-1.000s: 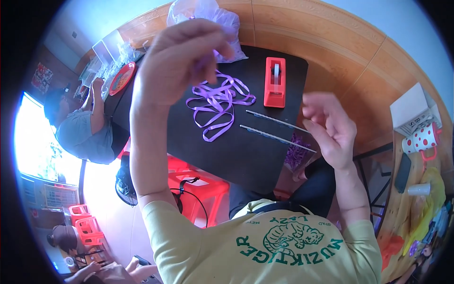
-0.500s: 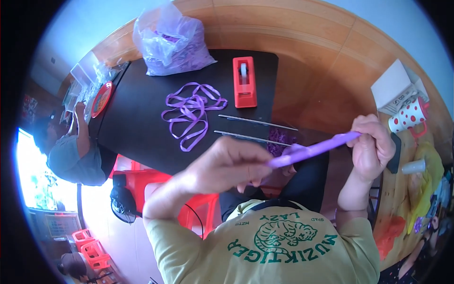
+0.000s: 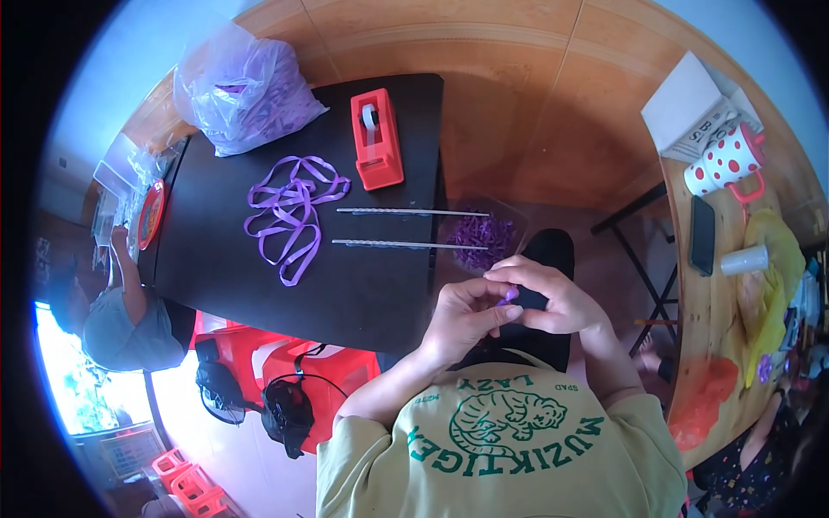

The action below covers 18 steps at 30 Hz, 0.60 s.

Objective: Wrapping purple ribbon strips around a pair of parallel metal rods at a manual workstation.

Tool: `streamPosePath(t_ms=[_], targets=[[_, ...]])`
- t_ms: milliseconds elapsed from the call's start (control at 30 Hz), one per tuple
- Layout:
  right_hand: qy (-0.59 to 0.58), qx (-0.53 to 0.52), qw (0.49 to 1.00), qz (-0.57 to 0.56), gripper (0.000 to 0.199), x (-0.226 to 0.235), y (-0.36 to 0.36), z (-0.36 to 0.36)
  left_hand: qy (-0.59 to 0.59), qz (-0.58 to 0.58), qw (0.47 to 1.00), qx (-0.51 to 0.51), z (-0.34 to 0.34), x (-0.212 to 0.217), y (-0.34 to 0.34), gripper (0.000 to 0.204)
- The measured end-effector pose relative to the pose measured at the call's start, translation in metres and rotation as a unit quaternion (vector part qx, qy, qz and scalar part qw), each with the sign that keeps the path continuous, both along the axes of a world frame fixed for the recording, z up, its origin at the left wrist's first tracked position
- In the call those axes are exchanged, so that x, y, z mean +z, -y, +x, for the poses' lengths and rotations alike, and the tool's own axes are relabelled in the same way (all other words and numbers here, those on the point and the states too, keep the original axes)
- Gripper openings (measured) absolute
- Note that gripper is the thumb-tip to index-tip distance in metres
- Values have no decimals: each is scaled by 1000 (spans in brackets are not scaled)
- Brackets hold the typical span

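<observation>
head view from above: the left hand (image 3: 464, 321) and the right hand (image 3: 553, 302) meet close to the body, just off the near right corner of the black table (image 3: 259, 285). the fingers of both hands are curled narrow and pressed together around a small piece of purple ribbon (image 3: 509, 296), of which only a short bit shows between the fingertips; the two hands touch each other. just beyond the hands, at the table's right edge, a clear container of purple ribbon pieces (image 3: 480, 233) sits partly past the edge. two thin silver rods (image 3: 406, 244) lie parallel across the right part of the table, their right ends reaching toward that container. left of the rods lies a loose tangle of purple ribbon loops (image 3: 289, 207). a red tape dispenser (image 3: 376, 138) stands at the far side, near the rods' upper ends but apart from them. a clear plastic bag of purple ribbon (image 3: 246, 91) rests on the far left corner. at the left edge another person (image 3: 121, 302) sits beside a red round lid (image 3: 150, 213). on the wooden shelf (image 3: 699, 345) to the right stand a red dotted white mug (image 3: 725, 164), a dark phone (image 3: 702, 235) and a paper cup (image 3: 745, 259).
</observation>
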State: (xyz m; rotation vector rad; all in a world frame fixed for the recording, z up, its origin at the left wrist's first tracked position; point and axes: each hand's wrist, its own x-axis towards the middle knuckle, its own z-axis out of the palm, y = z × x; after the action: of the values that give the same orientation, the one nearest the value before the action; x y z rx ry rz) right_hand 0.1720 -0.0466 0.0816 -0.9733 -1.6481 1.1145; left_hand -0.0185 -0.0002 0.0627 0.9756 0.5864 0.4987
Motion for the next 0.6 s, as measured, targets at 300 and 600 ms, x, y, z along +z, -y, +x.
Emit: streamPosePath(t_ms=[300, 600], targets=[[108, -82, 982, 132, 39, -10, -5, 6, 36, -60, 998, 6, 2, 2, -2, 34], [229, -158, 941, 195, 24, -25, -20, 15, 2, -69, 997, 23, 1, -38, -2, 20]])
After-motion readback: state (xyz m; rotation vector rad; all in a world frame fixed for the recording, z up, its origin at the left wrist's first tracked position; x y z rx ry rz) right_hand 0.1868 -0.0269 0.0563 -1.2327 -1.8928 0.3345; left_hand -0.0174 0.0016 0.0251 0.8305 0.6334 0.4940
